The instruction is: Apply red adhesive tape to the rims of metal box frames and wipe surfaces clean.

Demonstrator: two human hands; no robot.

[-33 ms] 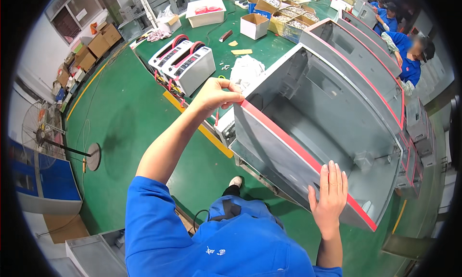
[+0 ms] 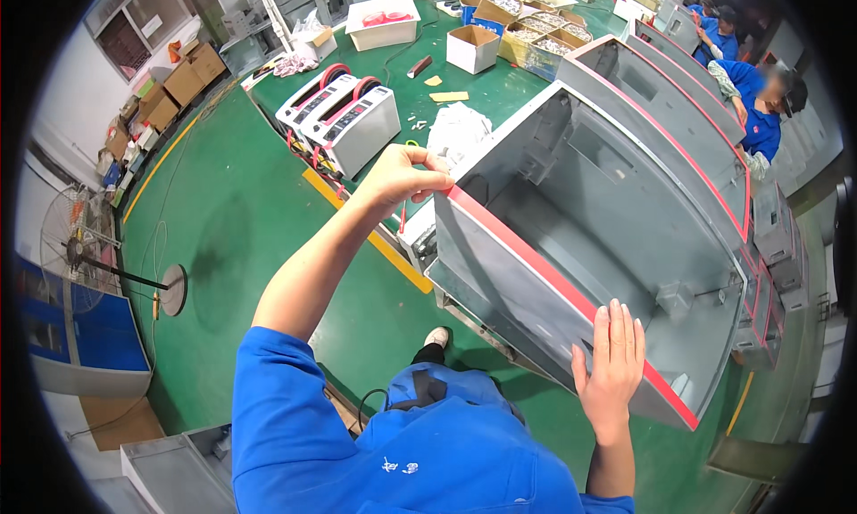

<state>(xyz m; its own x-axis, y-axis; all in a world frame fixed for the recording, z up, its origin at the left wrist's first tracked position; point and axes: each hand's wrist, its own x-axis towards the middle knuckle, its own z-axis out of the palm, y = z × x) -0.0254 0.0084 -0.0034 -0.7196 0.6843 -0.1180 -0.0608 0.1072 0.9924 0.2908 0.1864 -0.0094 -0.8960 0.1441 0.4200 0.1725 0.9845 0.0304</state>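
A large grey sheet-metal box (image 2: 522, 286) stands in front of me with its open side up. Red tape (image 2: 536, 257) runs along its near edge, from the left corner to the lower right corner. My left hand (image 2: 406, 177) is closed in a pinch on the tape's end at the left corner. Farther right, my right hand (image 2: 611, 362) lies flat against the taped edge, fingers stretched out and nothing held in them. Inside the box, a small clear bracket-like part (image 2: 674, 298) shows near the right end.
Two white tape dispensers (image 2: 353, 121) stand on the green table beside a crumpled white cloth (image 2: 458, 128). More red-edged boxes (image 2: 656, 112) line up behind, where people in blue work. Cartons (image 2: 471, 48) sit farther back. A standing fan (image 2: 76, 246) is at the left.
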